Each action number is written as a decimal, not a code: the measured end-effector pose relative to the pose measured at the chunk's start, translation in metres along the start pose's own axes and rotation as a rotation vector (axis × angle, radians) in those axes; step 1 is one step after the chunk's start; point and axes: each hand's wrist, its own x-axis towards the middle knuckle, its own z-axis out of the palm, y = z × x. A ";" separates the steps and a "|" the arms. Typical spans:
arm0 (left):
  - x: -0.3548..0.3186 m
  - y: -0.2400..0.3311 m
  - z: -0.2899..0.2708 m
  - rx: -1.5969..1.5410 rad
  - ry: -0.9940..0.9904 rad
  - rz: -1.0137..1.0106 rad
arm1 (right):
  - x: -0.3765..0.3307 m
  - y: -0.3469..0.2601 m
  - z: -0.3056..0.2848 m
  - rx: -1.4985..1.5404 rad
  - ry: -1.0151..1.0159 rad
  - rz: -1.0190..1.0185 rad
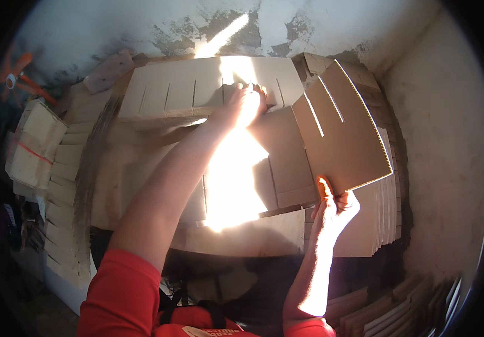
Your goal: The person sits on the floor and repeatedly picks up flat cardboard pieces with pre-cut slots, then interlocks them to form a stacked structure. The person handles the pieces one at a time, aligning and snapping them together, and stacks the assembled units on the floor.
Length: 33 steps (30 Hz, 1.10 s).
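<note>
My right hand [337, 209] pinches the lower edge of a brown corrugated cardboard sheet [348, 132]. The sheet stands tilted, and two narrow slots run in from its upper left edge. My left hand [247, 105] reaches far forward, fingers curled, against a long pale cardboard strip [160, 90] with several parallel slits. Strong sunlight washes out that hand, and what its fingers hold is hidden. Between the two hands lies more brown slotted cardboard [288, 151], partly under a bright sun patch.
Stacked cardboard sheets [385, 208] stand at the right, with more leaning pieces [405, 306] below. On the left are layered cardboard stacks [65, 196], a pale bundle with a red band [37, 146] and an orange-bladed fan [14, 78]. A peeling wall [337, 28] rises behind.
</note>
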 end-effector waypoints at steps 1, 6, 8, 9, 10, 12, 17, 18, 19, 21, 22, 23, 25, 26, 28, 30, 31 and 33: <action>-0.012 -0.009 0.037 0.282 0.118 0.046 | -0.002 -0.008 0.006 0.002 -0.043 0.014; 0.025 0.001 -0.023 -0.409 -0.210 -0.029 | 0.005 -0.003 0.007 -0.028 0.067 -0.063; 0.020 -0.008 -0.008 -0.520 0.130 -0.209 | 0.005 -0.005 0.013 -0.052 0.029 -0.140; 0.021 -0.010 -0.011 -0.446 0.182 -0.128 | 0.005 -0.005 0.012 -0.091 0.019 -0.147; 0.022 -0.010 -0.015 -0.371 0.234 -0.046 | 0.005 -0.005 0.010 -0.131 0.008 -0.155; 0.027 -0.010 -0.022 -0.397 0.245 -0.092 | 0.004 -0.005 0.010 -0.069 0.011 -0.108; 0.026 -0.023 -0.036 -0.615 0.362 -0.117 | 0.001 -0.013 0.017 0.044 0.027 -0.035; 0.025 -0.027 -0.040 -0.612 0.373 -0.101 | 0.002 -0.016 0.018 0.047 0.025 -0.032; 0.025 -0.030 -0.038 -0.621 0.321 -0.061 | 0.002 -0.017 0.019 0.025 0.019 -0.036; 0.028 -0.024 -0.044 -0.522 0.342 -0.022 | 0.005 -0.012 0.017 0.005 0.021 -0.127; 0.028 -0.021 -0.047 -0.472 0.352 -0.004 | 0.008 0.000 0.015 0.011 0.023 -0.212; 0.032 -0.018 -0.063 -0.201 0.361 0.101 | 0.011 0.005 0.013 0.016 0.028 -0.298; 0.034 -0.022 -0.076 -0.153 0.480 0.110 | 0.007 -0.002 0.014 -0.006 0.024 -0.192; 0.034 -0.023 -0.079 -0.132 0.539 0.116 | 0.005 -0.005 0.014 -0.019 0.024 -0.137; 0.034 -0.024 -0.080 -0.065 0.616 0.186 | 0.005 -0.008 0.016 -0.064 0.038 -0.124; 0.030 -0.022 -0.078 -0.068 0.641 0.256 | 0.005 -0.011 0.016 -0.078 0.029 -0.072; 0.027 -0.020 -0.077 -0.062 0.647 0.268 | 0.003 -0.012 0.014 -0.072 0.016 -0.027; 0.021 -0.010 -0.080 -0.055 0.660 0.296 | 0.003 -0.010 0.010 -0.069 0.010 0.001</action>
